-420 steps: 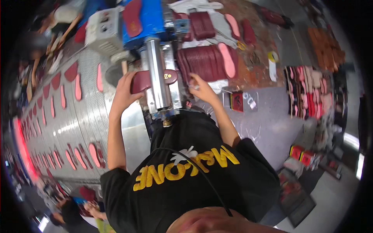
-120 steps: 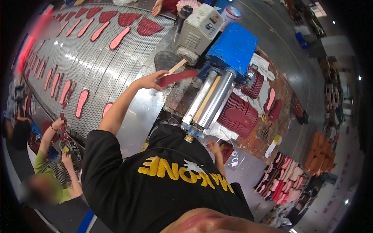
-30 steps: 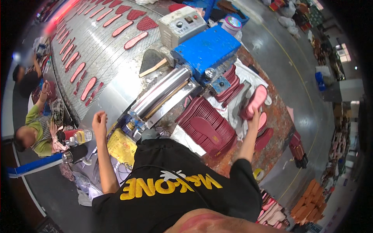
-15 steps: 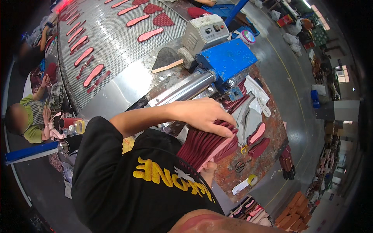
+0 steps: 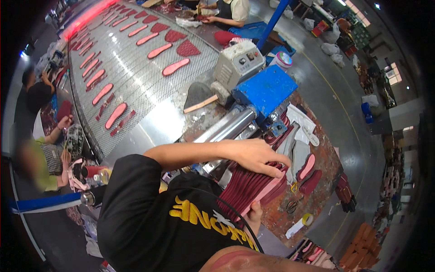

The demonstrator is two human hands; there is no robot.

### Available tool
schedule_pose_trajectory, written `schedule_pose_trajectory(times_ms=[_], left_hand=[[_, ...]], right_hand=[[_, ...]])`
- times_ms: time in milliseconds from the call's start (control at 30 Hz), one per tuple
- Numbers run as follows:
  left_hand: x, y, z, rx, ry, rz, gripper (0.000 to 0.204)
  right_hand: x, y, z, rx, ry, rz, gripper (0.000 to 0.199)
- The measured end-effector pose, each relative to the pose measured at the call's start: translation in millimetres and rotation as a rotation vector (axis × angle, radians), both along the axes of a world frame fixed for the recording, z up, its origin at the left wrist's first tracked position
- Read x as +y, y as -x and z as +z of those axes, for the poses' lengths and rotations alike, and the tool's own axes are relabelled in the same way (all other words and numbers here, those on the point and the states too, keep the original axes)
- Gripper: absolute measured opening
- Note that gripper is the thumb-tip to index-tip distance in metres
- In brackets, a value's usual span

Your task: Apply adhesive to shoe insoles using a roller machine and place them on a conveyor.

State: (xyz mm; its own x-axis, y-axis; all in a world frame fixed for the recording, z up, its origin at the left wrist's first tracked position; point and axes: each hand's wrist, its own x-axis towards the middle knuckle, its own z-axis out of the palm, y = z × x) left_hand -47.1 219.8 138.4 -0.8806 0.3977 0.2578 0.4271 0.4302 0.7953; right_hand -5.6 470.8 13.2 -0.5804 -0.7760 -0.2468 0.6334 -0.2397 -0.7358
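Observation:
A thick stack of maroon insoles [image 5: 242, 188] is held on edge against my black shirt, a pink face showing at its outer side. Over its top lies my left hand [image 5: 258, 156], with the thumb on the pink face and the fingers curled over the far end. My right hand [image 5: 255, 215] grips the stack from below; its thumb presses the pink face and most of its fingers are hidden. Just beyond my left hand stands a blue-covered roller machine [image 5: 265, 90] with a shiny metal roller [image 5: 229, 127].
On the worn table lie a pink insole [image 5: 306, 167], maroon insoles [image 5: 311, 182], scissors [image 5: 293, 206] and a tape roll [image 5: 307, 220]. A mesh conveyor [image 5: 149, 86] carries pink insoles and maroon pieces. A grey control box [image 5: 238, 63] stands beside it. Co-workers sit left and at the back.
The view has tilted up, so the scene sits lower and a co-worker at the back comes into sight. Both hands keep their hold on the insole stack.

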Motion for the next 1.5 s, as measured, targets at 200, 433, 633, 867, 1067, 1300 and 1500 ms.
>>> schedule_pose_trajectory(times_ms=[200,433,633,867,1067,1300,1500], left_hand=[[-4,9,6,-0.139,0.086,-0.059,0.050],[4,19,5,-0.088,0.106,-0.122,0.053],[8,27,-16,-0.129,0.139,-0.151,0.043],[35,10,27,-0.019,0.279,-0.111,0.065],[63,-16,62,0.501,-0.079,-0.078,0.061],[53,-38,28,0.443,-0.177,0.394,0.080],[44,-19,-35,-0.146,-1.076,0.346,0.117]], right_hand=[[-1,-8,-11,-0.194,0.042,-0.103,0.088],[12,-3,-24,-0.094,-0.014,-0.089,0.079],[21,-23,-40,-0.431,0.005,-0.074,0.086],[-7,-19,26,0.203,-0.120,-0.214,0.103],[-23,8,56,0.193,0.050,-0.275,0.096],[-41,57,84,0.525,-0.319,-0.505,0.095],[-61,34,109,1.310,-0.596,-0.458,0.099]])
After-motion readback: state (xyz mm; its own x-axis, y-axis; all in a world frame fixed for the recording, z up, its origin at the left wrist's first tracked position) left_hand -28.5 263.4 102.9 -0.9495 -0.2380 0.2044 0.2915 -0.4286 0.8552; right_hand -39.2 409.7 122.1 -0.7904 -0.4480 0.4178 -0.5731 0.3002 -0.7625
